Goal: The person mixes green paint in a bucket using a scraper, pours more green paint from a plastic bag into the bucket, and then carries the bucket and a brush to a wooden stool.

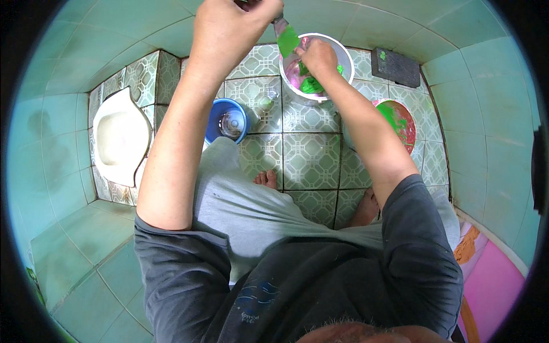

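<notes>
As my left forearm extends up the head view, item one: left hand (243, 11), fingers curled around a flat tool (288, 41), green-bladed, overlapping the rim of a white bucket (345, 56) holding pink and green matter. Item two: right hand (319, 56), back upward, fingers bent at the bucket's mouth; whether grasping, I cannot tell. Item three: dark shirt (326, 268), blue wavy print (260, 292), small pale lettering (250, 316).

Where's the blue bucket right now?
In the head view, the blue bucket stands on the tiled floor, left of the white bucket, just right of the person's left forearm.
</notes>
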### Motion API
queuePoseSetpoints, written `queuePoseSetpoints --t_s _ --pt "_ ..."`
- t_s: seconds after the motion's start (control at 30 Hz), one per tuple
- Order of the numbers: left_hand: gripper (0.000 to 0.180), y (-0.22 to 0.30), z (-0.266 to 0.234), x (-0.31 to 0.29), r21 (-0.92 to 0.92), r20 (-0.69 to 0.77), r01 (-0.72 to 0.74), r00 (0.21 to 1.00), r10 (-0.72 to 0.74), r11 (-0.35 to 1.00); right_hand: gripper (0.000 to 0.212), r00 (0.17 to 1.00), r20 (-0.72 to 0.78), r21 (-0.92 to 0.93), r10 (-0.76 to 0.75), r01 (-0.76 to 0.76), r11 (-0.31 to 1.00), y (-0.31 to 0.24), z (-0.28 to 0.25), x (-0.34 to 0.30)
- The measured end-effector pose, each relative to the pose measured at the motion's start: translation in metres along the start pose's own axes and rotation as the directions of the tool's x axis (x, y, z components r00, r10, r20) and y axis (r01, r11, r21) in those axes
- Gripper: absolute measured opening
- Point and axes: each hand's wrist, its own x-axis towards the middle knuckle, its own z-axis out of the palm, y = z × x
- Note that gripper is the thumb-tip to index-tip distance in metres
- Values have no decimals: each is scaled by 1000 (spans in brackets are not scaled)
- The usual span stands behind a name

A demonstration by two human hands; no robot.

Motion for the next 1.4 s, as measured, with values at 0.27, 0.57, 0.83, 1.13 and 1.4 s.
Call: queuePoseSetpoints --t_s 0.27,0.57,0.83,1.13,1.4 --pt "19 5 -6 -2 -130 22 29 999 -26 991 37 993 -51 126 -103 109 986 25 -27 -10" --pt "16 23 -2 -7 -407 17 50 999 -47 912 25 976 220 519 -5 -112 847 55 -205 -70" --pt "19 49 52 -43 -562 258 302 948 -184 770 24 988 132 584 82 -144 799 130 -267 -125" --pt "17 58 102 -69 -562 537 507 825 -179 654 22 977 159 528 139 -203 824 173 -263 -157" --pt "14 63 115 -82 -566 598 581 778 -193 585 27 973 185 547 140 -220 808 194 -258 -159"
